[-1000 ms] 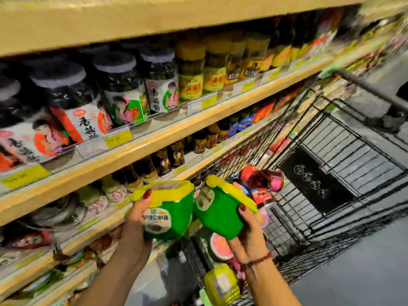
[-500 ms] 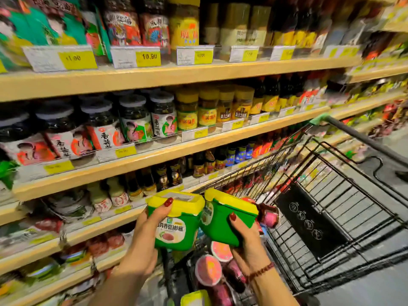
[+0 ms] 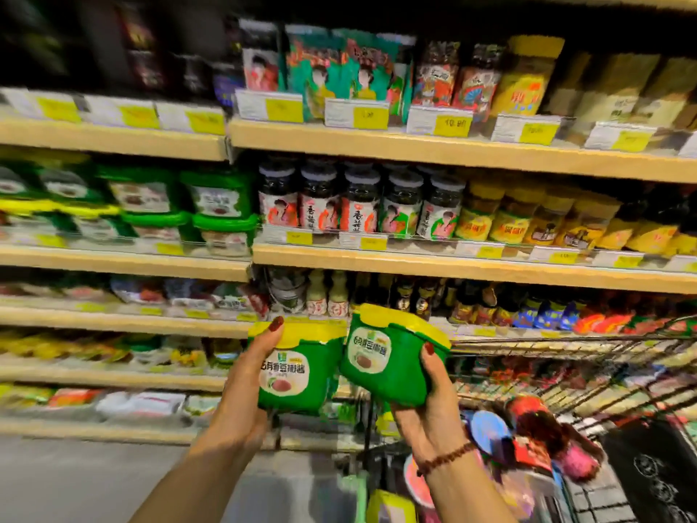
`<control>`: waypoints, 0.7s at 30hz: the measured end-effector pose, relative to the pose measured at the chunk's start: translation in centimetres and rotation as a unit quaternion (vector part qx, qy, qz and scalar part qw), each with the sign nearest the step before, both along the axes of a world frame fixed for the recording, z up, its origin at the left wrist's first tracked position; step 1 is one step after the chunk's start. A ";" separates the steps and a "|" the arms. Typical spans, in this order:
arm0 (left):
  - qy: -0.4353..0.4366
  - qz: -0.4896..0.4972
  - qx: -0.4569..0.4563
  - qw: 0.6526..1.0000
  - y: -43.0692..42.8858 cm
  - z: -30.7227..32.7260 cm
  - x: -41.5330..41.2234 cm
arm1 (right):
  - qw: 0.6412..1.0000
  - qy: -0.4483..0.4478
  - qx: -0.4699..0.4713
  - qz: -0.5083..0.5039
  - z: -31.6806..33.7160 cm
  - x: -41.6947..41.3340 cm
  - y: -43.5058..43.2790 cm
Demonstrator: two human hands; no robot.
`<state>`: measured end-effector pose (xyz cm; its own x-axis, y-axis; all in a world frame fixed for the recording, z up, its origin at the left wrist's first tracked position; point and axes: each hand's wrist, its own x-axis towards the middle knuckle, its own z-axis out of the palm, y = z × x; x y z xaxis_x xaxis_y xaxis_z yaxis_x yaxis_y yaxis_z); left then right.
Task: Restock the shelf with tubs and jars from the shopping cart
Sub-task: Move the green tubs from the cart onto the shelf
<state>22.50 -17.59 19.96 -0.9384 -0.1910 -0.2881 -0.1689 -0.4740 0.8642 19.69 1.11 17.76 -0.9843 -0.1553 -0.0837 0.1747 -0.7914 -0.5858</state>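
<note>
Gripping one green tub each, both hands hold their loads side by side in front of the lower shelves. On the left, the left hand (image 3: 247, 375) clasps the left tub (image 3: 298, 371) from its outer side, thumb running up the wall with its red nail on the yellow lid's edge; the other fingers are hidden behind. That tub stands nearly upright, lid up and label facing the camera. Just beside it, the walls meeting or nearly so, the right tub (image 3: 392, 360) tilts, its axis leaning up and to the right so the lid slopes down toward the shopping cart (image 3: 565, 347). The right hand (image 3: 430, 409) cradles it from below and from the outer side, thumb pressed to the wall under the lid, a beaded bracelet (image 3: 445, 456) on the wrist. Compared with half a second ago, the view has swung left, and both tubs sit higher against the shelving, no longer over the cart's basket; a stack of matching green tubs (image 3: 215, 205) now shows on the shelf (image 3: 124, 262) at upper left. Both forearms reach up and forward from the bottom edge. Red-lidded jars (image 3: 528, 420) lie in the cart at lower right, blurred.
</note>
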 end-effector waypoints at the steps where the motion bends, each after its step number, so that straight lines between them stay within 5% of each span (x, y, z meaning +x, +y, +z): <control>1: 0.016 0.011 0.007 1.000 -1.2 0.6 0.6 | 1.000 0.000 0.006 0.021 0.3 0.1 -1.6; 21: 0.098 0.252 0.021 0.963 -33.9 5.6 14.7 | 0.946 0.095 0.186 0.246 7.6 6.3 -37.6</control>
